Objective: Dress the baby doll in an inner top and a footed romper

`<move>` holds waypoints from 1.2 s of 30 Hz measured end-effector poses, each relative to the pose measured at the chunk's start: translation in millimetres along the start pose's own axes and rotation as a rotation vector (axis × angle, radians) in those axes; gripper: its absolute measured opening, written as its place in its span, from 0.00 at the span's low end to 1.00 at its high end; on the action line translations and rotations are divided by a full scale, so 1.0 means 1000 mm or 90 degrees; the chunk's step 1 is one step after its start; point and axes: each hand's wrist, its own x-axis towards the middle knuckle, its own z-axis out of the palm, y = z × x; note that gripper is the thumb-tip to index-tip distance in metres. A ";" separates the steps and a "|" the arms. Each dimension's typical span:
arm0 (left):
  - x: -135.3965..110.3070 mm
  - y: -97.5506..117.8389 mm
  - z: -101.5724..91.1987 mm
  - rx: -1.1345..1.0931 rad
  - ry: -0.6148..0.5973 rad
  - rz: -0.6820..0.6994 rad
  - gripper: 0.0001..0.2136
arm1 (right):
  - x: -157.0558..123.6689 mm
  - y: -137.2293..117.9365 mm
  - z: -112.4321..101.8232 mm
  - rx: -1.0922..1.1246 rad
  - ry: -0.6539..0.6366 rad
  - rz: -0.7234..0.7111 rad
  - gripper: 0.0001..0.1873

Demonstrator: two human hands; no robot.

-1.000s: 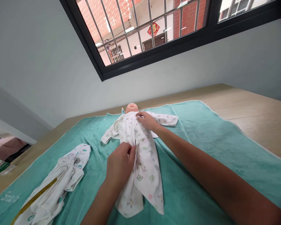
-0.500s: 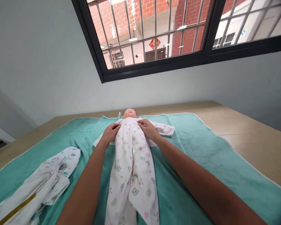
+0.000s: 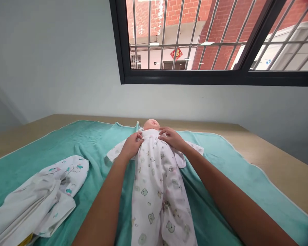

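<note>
A doll lies on its back on a teal blanket, its head toward the wall. White baby pants printed with little animal faces lie along its body, with the top edge up at the chest. My left hand has its fingers curled on the left side of that top edge. On the right side, my right hand grips the edge with thumb and fingers, the upper fingers reaching near the doll's neck. A white printed sleeve spreads out on the left, and another sleeve on the right.
A crumpled white baby garment with teal prints lies on the blanket at the left. Below the blanket is a wooden tabletop, reaching back to a grey wall. A dark-framed window with metal bars is above.
The camera view has levelled and shifted, so doll and hands appear farther right. Both hands stay at the pants' top edge; the right hand's upper fingers look a little more spread.
</note>
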 end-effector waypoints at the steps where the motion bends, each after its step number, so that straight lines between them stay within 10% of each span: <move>1: 0.000 -0.001 0.003 0.011 0.010 -0.007 0.03 | 0.004 -0.003 0.000 -0.005 -0.028 0.002 0.11; 12: 0.003 0.000 0.021 0.245 0.160 -0.128 0.04 | 0.022 -0.007 0.013 -0.187 0.018 0.054 0.09; 17: 0.000 -0.005 0.027 0.188 0.202 -0.119 0.04 | 0.024 0.002 0.021 -0.042 0.067 0.085 0.10; 25: 0.006 -0.013 0.006 0.101 0.053 -0.035 0.12 | 0.009 0.022 0.009 0.318 0.002 0.121 0.15; 36: 0.001 -0.021 -0.009 0.141 -0.022 -0.029 0.11 | 0.004 0.012 -0.029 0.014 -0.167 0.153 0.14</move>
